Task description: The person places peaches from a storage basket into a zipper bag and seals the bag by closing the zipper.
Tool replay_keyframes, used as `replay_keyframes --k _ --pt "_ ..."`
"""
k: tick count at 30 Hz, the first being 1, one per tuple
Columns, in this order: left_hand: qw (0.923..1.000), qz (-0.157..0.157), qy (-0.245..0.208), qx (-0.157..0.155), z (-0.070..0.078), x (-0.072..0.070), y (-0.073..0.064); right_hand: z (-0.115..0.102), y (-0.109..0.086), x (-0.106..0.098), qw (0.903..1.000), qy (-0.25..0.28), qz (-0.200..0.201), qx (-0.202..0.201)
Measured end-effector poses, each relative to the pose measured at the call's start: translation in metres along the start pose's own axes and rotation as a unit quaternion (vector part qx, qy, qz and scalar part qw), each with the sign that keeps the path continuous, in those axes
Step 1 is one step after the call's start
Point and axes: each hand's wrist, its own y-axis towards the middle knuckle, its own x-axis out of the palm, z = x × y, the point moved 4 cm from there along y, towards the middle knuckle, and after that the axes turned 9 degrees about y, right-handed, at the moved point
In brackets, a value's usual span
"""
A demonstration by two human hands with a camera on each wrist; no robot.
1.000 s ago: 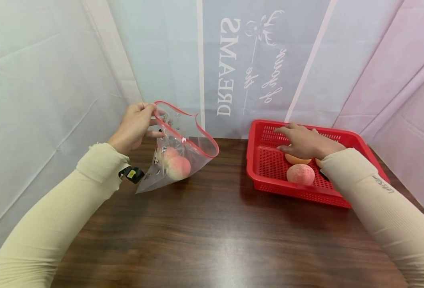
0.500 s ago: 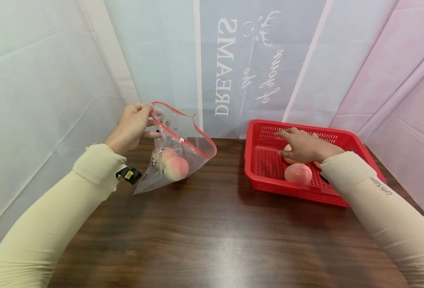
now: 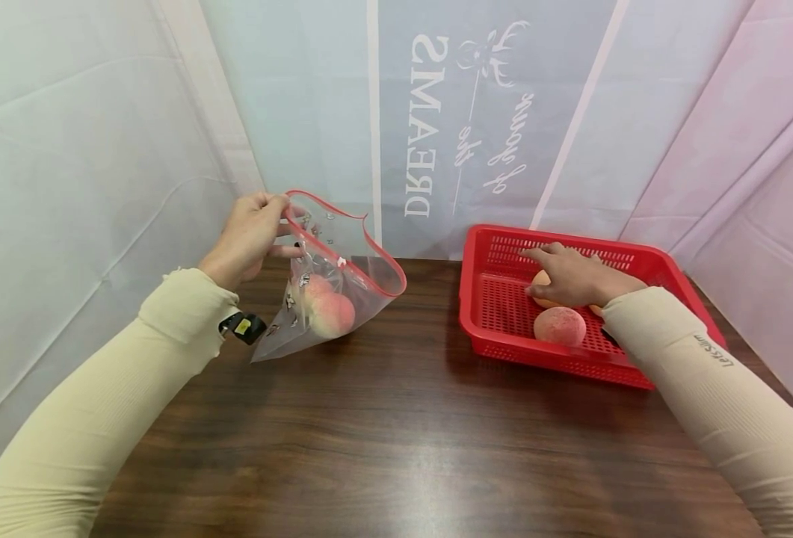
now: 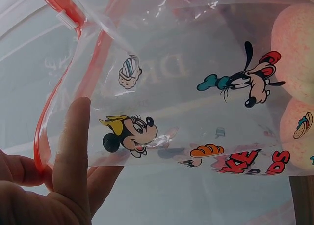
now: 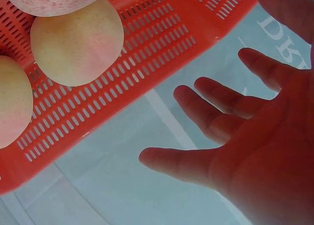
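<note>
My left hand pinches the red zip rim of a clear zip bag between thumb and fingers. Its mouth gapes toward the right. Inside lie peaches, pink and pale yellow, low in the bag; in the left wrist view cartoon prints cover the plastic. Over the red basket hovers my right hand, fingers spread and holding nothing. Below it sit a pink peach and a yellowish peach, with another partly hidden by the hand. The right wrist view shows the fingers apart from the peaches.
A dark wooden table spreads under everything. Behind it hangs a pale cloth backdrop with white lettering, and cloth walls rise at both sides. A small black camera is strapped at the left wrist.
The right hand has shifted slightly over the basket, uncovering a little more of the yellowish peach. The left hand keeps its pinch on the bag, nearly still.
</note>
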Motion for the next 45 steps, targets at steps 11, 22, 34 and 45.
replay_keyframes --k 11,22,34,45 --pt "0.9999 -0.004 0.008 0.008 0.0 0.001 -0.002 0.006 0.002 0.004 0.9999 0.01 -0.007 0.01" --pt "0.9999 -0.001 0.004 0.012 0.001 -0.001 -0.001 0.015 -0.001 0.013 0.9995 0.0 -0.025 0.017" --pt "0.9999 0.002 0.008 0.013 0.0 -0.002 -0.001 0.021 -0.007 0.024 0.9985 -0.02 -0.051 0.006" --pt "0.9998 0.001 0.008 0.016 0.0 -0.003 -0.001 0.022 -0.01 0.029 0.9924 0.025 -0.117 0.028"
